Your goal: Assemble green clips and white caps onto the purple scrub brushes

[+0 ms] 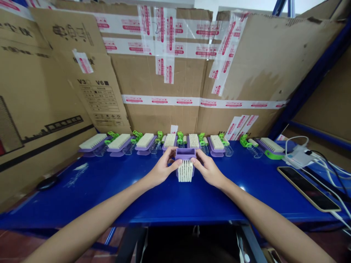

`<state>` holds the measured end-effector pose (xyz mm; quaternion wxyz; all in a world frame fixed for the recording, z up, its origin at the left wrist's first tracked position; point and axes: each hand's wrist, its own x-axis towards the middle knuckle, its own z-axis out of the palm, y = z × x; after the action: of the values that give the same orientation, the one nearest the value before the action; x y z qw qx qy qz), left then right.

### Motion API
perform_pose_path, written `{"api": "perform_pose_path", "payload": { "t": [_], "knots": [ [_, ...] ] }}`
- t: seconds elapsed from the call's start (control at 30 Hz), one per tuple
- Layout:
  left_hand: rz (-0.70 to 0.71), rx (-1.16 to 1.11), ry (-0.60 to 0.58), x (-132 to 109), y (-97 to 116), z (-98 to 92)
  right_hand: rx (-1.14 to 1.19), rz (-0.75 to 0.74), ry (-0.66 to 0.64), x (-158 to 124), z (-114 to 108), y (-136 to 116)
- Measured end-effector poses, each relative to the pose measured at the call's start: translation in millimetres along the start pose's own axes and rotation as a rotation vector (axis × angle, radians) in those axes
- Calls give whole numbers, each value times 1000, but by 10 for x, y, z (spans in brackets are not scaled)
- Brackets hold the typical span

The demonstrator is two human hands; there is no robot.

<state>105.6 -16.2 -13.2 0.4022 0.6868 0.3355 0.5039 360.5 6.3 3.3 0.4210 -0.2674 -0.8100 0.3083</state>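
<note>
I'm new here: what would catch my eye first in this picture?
Probably the purple brush-like piece with pale bristles, held between the left hand and right hand at the centre. Behind it, similar pieces line the far side of the blue table, backed by cardboard panels bearing red-printed white tape.

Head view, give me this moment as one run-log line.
Left hand: grips left side of cream-bristled purple rectangular brush | Right hand: grips its right side | Behind: row of similar brushes on glossy blue table

The brush body (pixel 185 154) looks smooth plastic, its bristles (pixel 185 171) matt, the tabletop (pixel 164 204) glossy, the cardboard (pixel 260 65) dull
</note>
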Motion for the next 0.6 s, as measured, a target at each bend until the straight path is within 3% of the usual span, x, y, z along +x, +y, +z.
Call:
{"api": "perform_pose_path", "payload": {
  "t": [0.13,0.6],
  "knots": [
    [5,16,-55,0,22,-12,-82,20,-38,0,-16,25],
    [33,93,-50,15,-48,-74,-100,46,-85,-1,-10,19]
  ]
}}
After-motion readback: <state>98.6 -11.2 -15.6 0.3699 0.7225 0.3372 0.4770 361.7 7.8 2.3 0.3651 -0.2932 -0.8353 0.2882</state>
